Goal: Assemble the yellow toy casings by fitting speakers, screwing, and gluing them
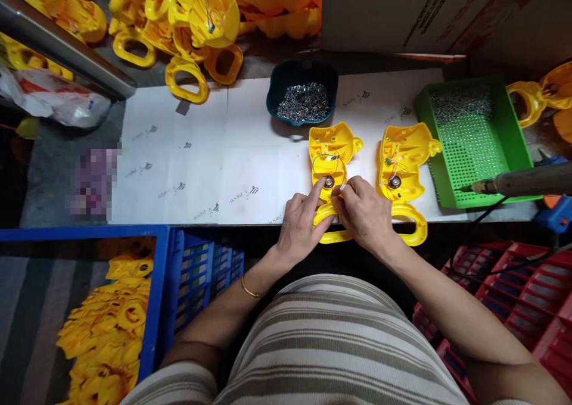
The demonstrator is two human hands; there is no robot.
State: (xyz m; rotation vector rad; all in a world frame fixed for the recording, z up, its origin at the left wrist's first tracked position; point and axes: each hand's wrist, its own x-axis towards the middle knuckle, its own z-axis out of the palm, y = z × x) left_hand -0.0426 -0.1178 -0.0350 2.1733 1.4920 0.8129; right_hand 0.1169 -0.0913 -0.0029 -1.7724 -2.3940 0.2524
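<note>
A yellow plastic toy housing [328,140] lies open side up at the front of the table, its handle towards me. Inside are thin wires and a round dark speaker [329,181]. My left hand [301,217] grips the lower end of this housing, index finger beside the speaker and thumb at the handle. With fingertips pinched, my right hand [364,211] holds a small white piece [342,186] over the housing, right of the speaker; its exact kind is too small to tell. Just to the right lies a second yellow housing [404,146] with wires and a speaker [394,181].
A dark bowl of screws [304,74] and a green basket [480,184] with screws stand behind and right. An electric screwdriver [527,180] juts in over the basket. Yellow shells [187,89] pile up at the back; a blue crate [163,274] and red crates [513,286] flank me.
</note>
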